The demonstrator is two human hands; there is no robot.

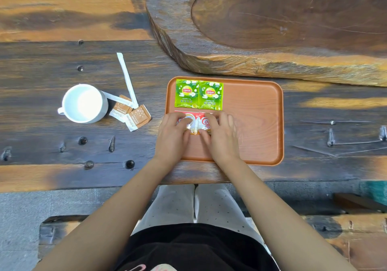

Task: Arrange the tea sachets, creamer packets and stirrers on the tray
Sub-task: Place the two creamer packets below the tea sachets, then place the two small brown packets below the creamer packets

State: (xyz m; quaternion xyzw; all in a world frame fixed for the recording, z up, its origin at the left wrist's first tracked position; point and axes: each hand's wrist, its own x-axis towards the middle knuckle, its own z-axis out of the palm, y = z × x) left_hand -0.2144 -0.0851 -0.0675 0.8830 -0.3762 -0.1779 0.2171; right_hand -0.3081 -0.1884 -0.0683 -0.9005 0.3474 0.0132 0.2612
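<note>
Head view: 2 green tea sachets, left sachet (186, 93) & right sachet (210, 95), lie flat side by side, edges touching, at far-left corner of orange tray (255, 124). Just below them, 2 red/white creamer packets side by side on tray; left creamer packet (189, 117) under left hand (172, 136), right creamer packet (206, 122) under right hand (222, 136). Both hands press flat w/ fingers on top & thumbs at near edges, pinching the packets lightly; packets not lifted. Rest of tray bare. Off tray to the left on tabletop (41, 145): 2 wrapped stirrers (127, 80) crossing, lower ends resting on 2 brown sugar packets (134, 114); white mug (83, 103) just beside those. Big carved wood slab (272, 19) beyond tray.
</note>
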